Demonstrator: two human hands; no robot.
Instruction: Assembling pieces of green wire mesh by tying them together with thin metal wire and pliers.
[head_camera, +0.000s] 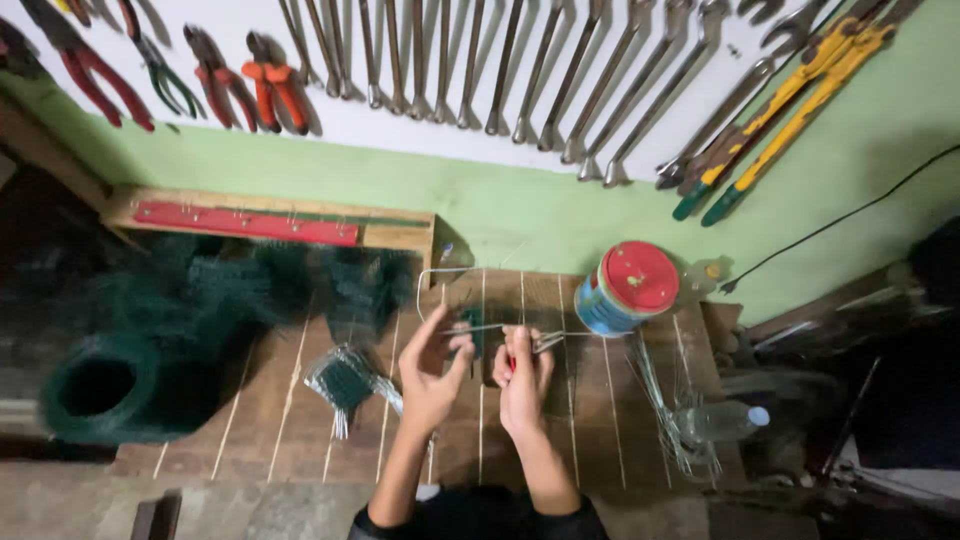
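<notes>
Both hands are working over the slatted brown wooden bench (300, 400), just left of the round blue tin with the red lid (627, 288).

Left hand (432, 368) is sitting half curled, thumb and fingertips pinching the left part of a thin bare metal wire (480, 328), with a small dark green tuft at the pinch. Right hand (522, 378) is clenching a red-handled pair of small pliers (545, 343), tips pointing toward the tin and closing on the same wire. The wire is lying roughly level between the two hands, above the bench, touching both.

Further left of the tin: a small bundle of green-and-silver wire pieces (345, 380) is lying on the bench beside the left hand, then a heap of dark green bristly garland (200, 290) and a dark green wire coil (100, 385).

Right of and below the tin: loose thin wire strands (660, 390) and a clear plastic bottle (722, 420) lying on its side.

Above the tin, on the wall: a row of steel spanners (520, 70), red- and orange-handled pliers (270, 85), yellow-handled bolt cutters (800, 95).
</notes>
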